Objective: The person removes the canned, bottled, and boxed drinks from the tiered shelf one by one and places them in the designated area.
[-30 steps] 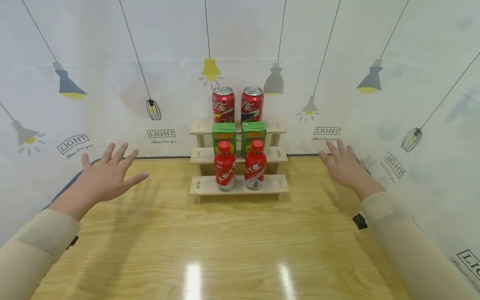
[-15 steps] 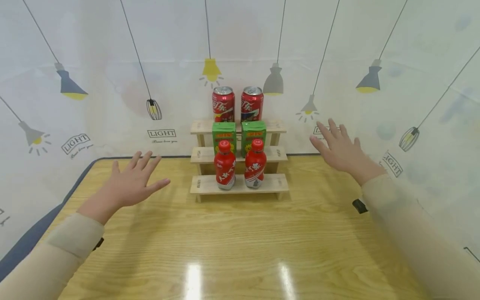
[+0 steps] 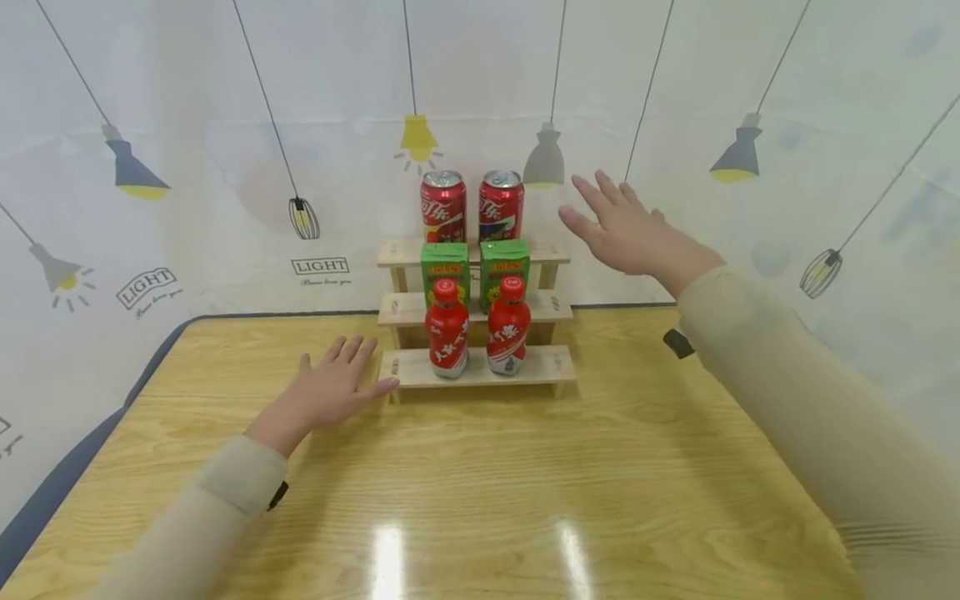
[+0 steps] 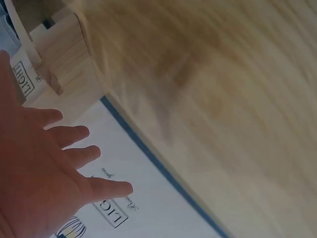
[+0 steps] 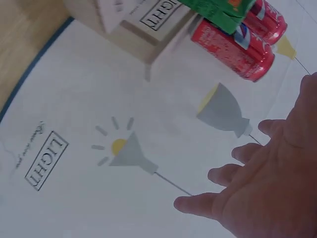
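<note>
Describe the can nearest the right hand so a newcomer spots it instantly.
On the table stands a three-step wooden rack. On its top step, behind the green cartons, find the red can on the right. Unlike the left can, it is nearer the right hand.

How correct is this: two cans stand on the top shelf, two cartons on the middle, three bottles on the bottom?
Not three: the head view shows two bottles on the bottom shelf. The cans and cartons are as you say.
</note>
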Motion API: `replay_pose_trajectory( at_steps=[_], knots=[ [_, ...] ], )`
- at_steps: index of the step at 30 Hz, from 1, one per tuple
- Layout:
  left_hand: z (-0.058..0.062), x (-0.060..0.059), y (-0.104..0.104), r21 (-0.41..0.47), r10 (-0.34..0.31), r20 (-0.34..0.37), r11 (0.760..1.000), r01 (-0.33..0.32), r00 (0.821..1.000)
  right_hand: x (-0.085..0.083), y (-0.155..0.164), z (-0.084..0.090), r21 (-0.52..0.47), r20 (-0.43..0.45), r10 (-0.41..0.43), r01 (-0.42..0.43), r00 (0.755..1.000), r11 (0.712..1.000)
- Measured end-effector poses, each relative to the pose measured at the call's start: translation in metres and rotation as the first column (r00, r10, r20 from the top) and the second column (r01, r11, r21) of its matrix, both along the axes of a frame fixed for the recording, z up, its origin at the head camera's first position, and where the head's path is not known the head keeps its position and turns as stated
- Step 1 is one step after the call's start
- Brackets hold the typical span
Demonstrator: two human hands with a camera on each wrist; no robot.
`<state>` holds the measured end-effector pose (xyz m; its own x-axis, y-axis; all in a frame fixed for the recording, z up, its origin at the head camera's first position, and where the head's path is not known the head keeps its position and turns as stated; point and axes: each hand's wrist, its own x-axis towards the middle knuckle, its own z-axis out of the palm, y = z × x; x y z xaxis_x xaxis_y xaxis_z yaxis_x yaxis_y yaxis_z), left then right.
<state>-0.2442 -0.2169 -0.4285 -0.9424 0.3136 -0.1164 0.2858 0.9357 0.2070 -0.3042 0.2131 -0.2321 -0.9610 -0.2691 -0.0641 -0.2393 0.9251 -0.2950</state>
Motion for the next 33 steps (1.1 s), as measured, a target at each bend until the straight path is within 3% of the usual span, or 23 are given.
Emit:
replay_pose_trajectory(
  at_steps=[8, 13, 17, 22, 29, 33],
  knots=[
    [-0.022, -0.004, 0.011, 0.068, 0.046, 0.083, 0.996, -0.051, 0.996, -0.027, -0.041, 0.012, -0.053, -0.009, 0.057, -0.058, 0.998, 0.997],
    [-0.022, -0.008, 0.019, 0.119, 0.065, 0.132, 0.99, -0.081, 0.989, -0.044, -0.065, 0.015, -0.133, 0.044, 0.039, -0.033, 0.998, 0.991],
    [-0.016, -0.016, 0.028, 0.204, 0.042, 0.173, 0.976, -0.078, 0.984, -0.06, -0.081, 0.012, -0.252, 0.057, -0.007, 0.021, 0.998, 0.968],
    [-0.017, -0.024, 0.04, 0.229, 0.025, 0.19, 0.971, -0.069, 0.981, -0.077, -0.091, -0.004, -0.374, 0.048, -0.055, 0.069, 0.997, 0.925],
    [-0.015, -0.021, 0.047, 0.162, 0.087, 0.247, 0.978, -0.129, 0.965, -0.081, -0.091, -0.019, -0.594, 0.088, -0.13, 0.157, 0.988, 0.789],
    [-0.012, -0.02, 0.046, 0.14, 0.105, 0.263, 0.979, -0.146, 0.959, -0.08, -0.095, -0.021, -0.632, 0.109, -0.144, 0.18, 0.984, 0.754]
  ],
)
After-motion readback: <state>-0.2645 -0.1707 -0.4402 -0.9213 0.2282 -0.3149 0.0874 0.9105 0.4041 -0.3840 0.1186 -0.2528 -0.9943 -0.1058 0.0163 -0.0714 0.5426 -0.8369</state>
